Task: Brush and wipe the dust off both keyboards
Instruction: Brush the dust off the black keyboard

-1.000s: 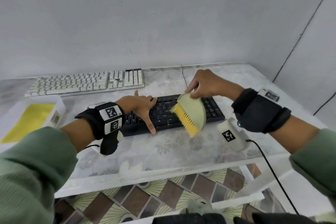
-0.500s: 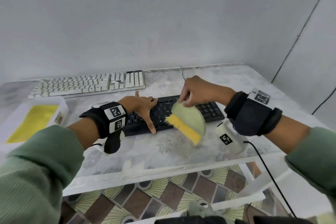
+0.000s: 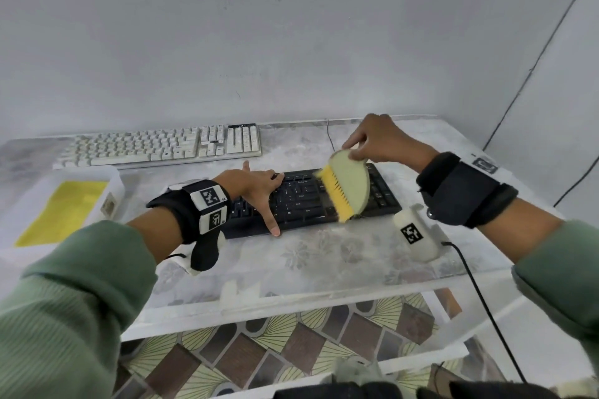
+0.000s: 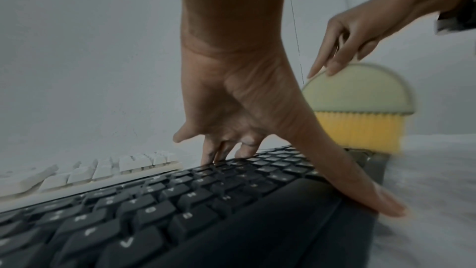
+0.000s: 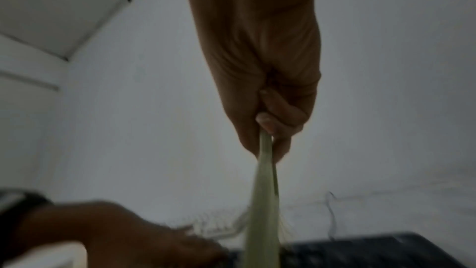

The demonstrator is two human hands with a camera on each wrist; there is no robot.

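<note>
table (image 3: 324, 256): marbled top; black keyboard (image 3: 301, 204); white keyboard (image 3: 155, 146); white tray (image 3: 113, 186)

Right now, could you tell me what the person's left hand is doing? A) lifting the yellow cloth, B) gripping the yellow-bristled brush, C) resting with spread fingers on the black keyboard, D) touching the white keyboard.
C: the left hand lies with fingers spread on the black keyboard, thumb at its front edge, while the right hand holds the brush.

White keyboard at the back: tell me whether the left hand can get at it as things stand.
Probably yes. The left hand lies open on the black keyboard, holding nothing, and the white keyboard sits just behind with only bare tabletop between. The brush is off to the right.
</note>
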